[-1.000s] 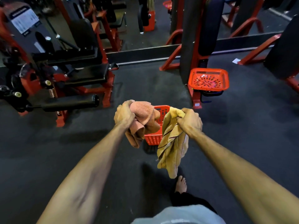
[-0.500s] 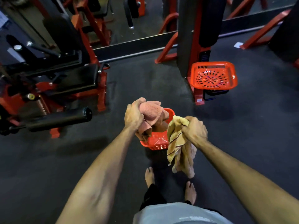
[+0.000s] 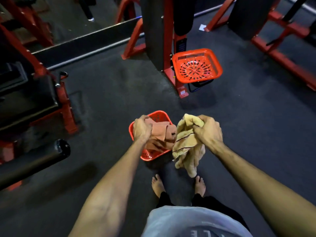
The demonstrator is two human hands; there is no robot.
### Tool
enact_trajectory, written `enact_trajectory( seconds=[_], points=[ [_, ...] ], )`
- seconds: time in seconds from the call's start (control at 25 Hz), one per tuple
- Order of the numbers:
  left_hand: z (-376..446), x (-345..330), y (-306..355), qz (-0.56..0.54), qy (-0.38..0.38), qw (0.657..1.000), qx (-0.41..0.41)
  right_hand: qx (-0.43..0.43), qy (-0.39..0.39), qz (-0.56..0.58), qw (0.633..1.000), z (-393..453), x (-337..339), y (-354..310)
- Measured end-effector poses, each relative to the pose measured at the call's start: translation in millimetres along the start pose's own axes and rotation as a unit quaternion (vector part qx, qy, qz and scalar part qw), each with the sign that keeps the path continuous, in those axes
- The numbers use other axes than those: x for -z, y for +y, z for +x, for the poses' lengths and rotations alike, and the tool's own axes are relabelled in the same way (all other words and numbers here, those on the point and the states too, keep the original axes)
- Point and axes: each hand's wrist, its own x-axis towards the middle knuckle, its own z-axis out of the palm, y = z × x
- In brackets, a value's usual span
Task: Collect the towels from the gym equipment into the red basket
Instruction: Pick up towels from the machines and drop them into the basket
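Observation:
A small red basket point(image 3: 158, 116) stands on the dark floor just ahead of my bare feet. My left hand point(image 3: 142, 129) is closed on a bunched pink towel point(image 3: 162, 135), which hangs over the basket's opening and hides much of its inside. My right hand point(image 3: 207, 131) grips a yellow towel with dark stripes point(image 3: 185, 147); it dangles just right of the basket, its lower end above the floor near my right foot.
A second, wider orange-red basket point(image 3: 196, 67) sits raised beside a red-and-black machine post point(image 3: 157, 31) ahead. A black padded roller point(image 3: 34, 161) and red machine frame point(image 3: 66, 106) stand close on the left. More red frames point(image 3: 282, 53) lie at the right.
I have stepped closer to the small basket and the view tilts further down. Both hands have lowered with their towels; the pink towel now hangs over the basket's opening.

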Motion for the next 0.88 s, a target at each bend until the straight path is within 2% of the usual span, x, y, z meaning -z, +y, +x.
enact_trajectory(
  seconds=[0.2,0.4,0.52,0.68,0.88],
  points=[
    [3.5,5.1,6.5,-0.039,0.007,0.999,-0.028,0.069,0.036,0.079,0.994,-9.2,-10.9,-69.4],
    [28.1,63.7,1.2,-0.078,0.067,0.995,-0.008,0.133,0.047,0.133,0.981,-6.2,-23.6,-157.6],
    [32.2,78.2,-4.0,-0.088,0.075,0.993,0.010,0.128,0.046,0.126,0.983,5.5,-30.9,-166.2],
    [26.2,100.8,-33.6,-0.115,0.099,0.987,0.046,0.099,0.002,0.102,0.990,11.6,-68.5,-173.9],
    [16.8,96.9,-59.3,-0.127,0.094,0.985,0.073,0.068,-0.026,0.106,0.992,20.6,-98.3,-176.1]
  ],
)
